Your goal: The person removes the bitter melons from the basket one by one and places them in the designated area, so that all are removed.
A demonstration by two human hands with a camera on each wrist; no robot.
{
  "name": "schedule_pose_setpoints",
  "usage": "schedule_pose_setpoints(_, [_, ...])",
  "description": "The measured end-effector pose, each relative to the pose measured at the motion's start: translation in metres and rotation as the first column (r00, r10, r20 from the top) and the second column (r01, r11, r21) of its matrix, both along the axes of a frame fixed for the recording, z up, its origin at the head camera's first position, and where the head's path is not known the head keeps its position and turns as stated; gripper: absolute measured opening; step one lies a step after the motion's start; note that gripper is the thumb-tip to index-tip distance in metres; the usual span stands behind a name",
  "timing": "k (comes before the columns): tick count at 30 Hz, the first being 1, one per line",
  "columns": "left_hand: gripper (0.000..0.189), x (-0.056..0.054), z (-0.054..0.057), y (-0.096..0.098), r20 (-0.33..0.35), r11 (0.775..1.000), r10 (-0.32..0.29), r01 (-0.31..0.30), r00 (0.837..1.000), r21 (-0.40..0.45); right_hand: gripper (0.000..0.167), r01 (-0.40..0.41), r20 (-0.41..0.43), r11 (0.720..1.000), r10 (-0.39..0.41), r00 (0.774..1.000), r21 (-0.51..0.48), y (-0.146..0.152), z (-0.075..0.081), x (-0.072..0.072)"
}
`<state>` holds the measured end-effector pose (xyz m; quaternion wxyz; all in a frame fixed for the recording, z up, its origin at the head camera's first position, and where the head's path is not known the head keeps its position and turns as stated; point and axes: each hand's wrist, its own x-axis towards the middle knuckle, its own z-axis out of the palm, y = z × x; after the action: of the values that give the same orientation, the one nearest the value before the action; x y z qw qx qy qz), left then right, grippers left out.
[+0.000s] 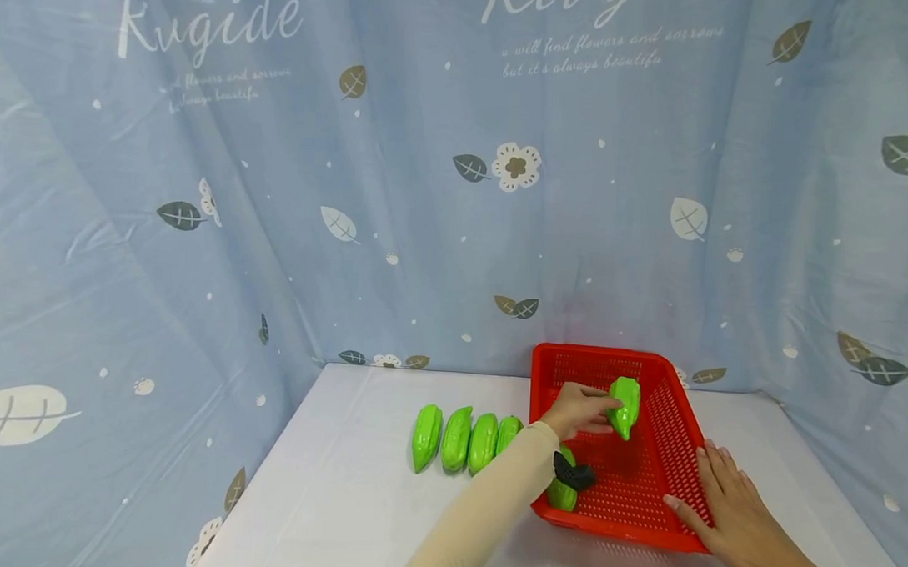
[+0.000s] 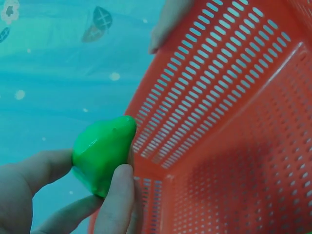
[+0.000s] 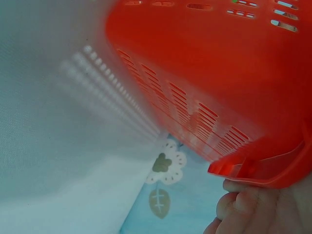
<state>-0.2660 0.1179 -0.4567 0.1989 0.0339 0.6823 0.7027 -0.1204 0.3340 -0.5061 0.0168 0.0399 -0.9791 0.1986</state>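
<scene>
My left hand (image 1: 581, 409) holds a glossy, ridged green fruit (image 1: 626, 406) with a pointed tip, pinched between thumb and fingers. It hangs over the inside of a red perforated plastic basket (image 1: 693, 425). The left wrist view shows the same green fruit (image 2: 101, 153) beside the basket wall (image 2: 195, 83). Another green fruit (image 1: 563, 494) lies in the basket by its left wall, partly hidden by the black wrist camera (image 1: 573, 473). With fingers extended, my right hand (image 1: 742, 519) rests along the basket's right side, the thumb reaching over the rim.
Several more green fruits (image 1: 456, 439) stand in a row on the white table (image 1: 343, 463), left of the basket; my left forearm covers part of the row. Behind the table hangs a blue patterned curtain (image 1: 426, 232), close to the basket's far rim.
</scene>
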Motion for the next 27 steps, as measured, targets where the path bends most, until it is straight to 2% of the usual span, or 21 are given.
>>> schedule_pose_setpoints(7, [0.033,-0.003,-0.001,-0.012,-0.004,0.999,-0.036,0.036,0.999,0.015,0.109,0.006,-0.004,1.000,-0.006,1.000,-0.005,0.001,0.000,-0.001])
schedule_pose_setpoints(22, [0.033,-0.006,-0.001,-0.043,-0.019,0.998,-0.049,0.050,0.999,0.042,0.104,-0.020,-0.048,1.000,0.021,0.999,0.017,0.001,-0.001,0.004])
schedule_pose_setpoints(27, [0.037,-0.004,0.002,-0.056,-0.035,0.998,-0.048,0.050,0.998,0.049,0.103,-0.027,-0.058,0.999,0.029,0.998,0.032,0.000,0.000,0.004])
